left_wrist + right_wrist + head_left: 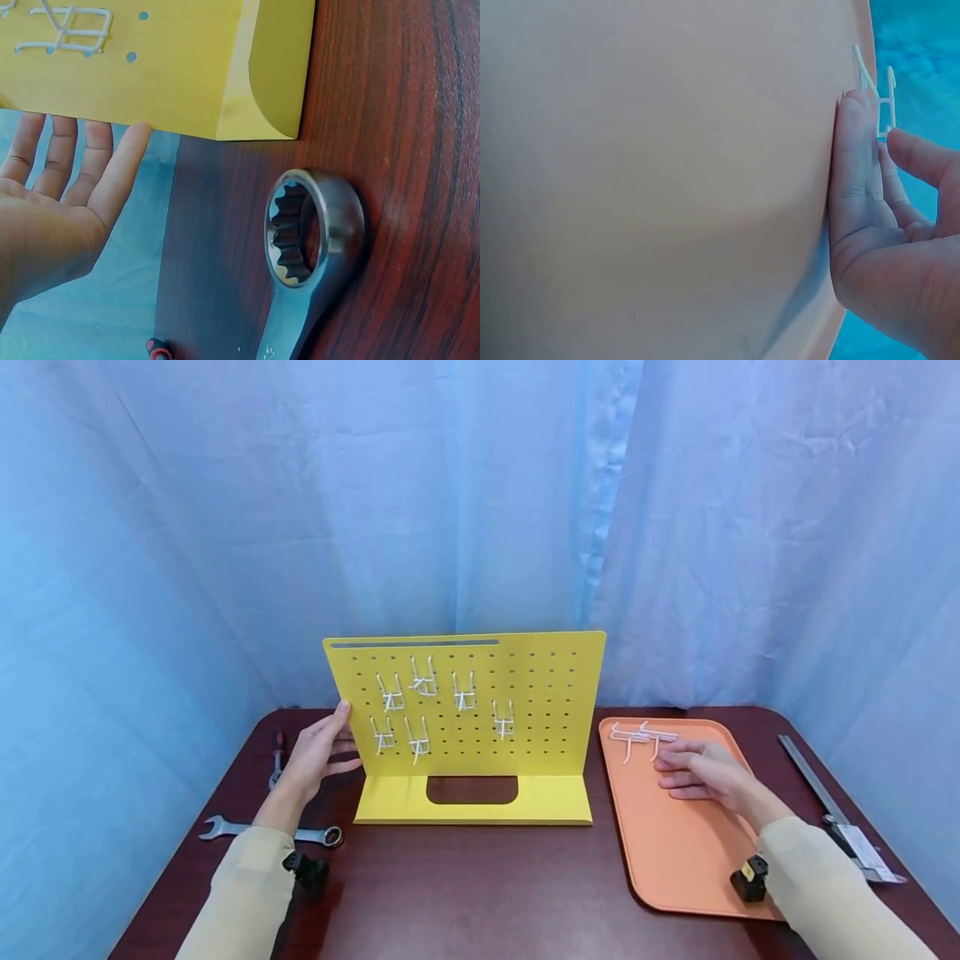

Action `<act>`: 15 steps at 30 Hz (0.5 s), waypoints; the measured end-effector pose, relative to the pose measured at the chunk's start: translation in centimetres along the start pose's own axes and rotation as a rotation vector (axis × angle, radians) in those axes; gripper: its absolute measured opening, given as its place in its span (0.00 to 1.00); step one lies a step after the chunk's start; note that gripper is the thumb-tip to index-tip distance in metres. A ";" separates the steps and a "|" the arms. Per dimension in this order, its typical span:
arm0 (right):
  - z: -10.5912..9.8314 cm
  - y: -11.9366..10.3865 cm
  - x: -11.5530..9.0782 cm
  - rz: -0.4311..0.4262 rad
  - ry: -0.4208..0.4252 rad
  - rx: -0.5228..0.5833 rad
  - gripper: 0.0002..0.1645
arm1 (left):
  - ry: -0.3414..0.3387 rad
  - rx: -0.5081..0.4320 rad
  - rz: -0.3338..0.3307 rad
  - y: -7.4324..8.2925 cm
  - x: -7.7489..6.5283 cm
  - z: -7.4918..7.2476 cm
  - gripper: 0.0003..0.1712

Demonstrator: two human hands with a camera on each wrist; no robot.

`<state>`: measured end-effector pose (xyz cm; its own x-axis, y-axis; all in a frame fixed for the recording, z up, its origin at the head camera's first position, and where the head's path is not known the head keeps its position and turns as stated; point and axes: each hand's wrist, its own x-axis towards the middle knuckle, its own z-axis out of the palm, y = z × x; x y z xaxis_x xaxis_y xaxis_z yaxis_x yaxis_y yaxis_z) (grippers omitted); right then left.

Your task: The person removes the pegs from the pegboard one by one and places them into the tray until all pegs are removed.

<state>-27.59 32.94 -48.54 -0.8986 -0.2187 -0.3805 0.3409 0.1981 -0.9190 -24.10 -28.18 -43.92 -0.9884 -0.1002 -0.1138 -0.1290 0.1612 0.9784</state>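
A yellow pegboard (551, 752) stands on the table, several white wire hooks (464, 693) hung on its left and middle parts. At the board's left edge is my left hand (318, 752), fingers extended; in the left wrist view the fingertips (136, 135) meet that edge. On the right, two more white hooks (628, 735) lie at the far end of an orange tray (686, 835). My right hand (705, 775) reaches over the tray with fairly straight fingers. Its thumb and fingertips are right at the nearer hook (886, 112), thumb and fingers spread either side of its end.
A combination wrench (311, 835) lies under my left forearm, and a red-handled tool (278, 752) is behind it. Right of the tray lies a long metal tool with a dark slider (840, 818). Pale blue curtains (450, 510) hang behind the dark wood table (480, 893).
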 end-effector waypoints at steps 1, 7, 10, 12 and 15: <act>0.1 -0.1 -0.1 -0.002 -0.006 -0.005 0.30 | 0.000 0.001 0.001 0.0 0.0 0.0 0.45; 0.8 -0.9 -1.1 -0.039 -0.029 0.037 0.31 | -0.005 -0.007 0.000 -0.1 0.1 0.0 0.44; 1.7 -1.6 -1.9 -0.079 -0.051 0.063 0.29 | -0.002 -0.011 -0.002 -0.1 0.0 0.0 0.44; 2.5 -2.1 -2.4 -0.102 -0.063 0.063 0.30 | -0.001 -0.012 -0.004 0.0 0.0 -0.1 0.44; 3.9 -3.1 -3.1 -0.131 -0.078 0.044 0.32 | 0.002 -0.010 -0.004 0.0 0.0 -0.1 0.44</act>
<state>-24.78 29.24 -44.89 -0.9124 -0.3137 -0.2628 0.2361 0.1210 -0.9642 -24.08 -28.27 -43.89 -0.9877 -0.1031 -0.1177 -0.1324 0.1505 0.9797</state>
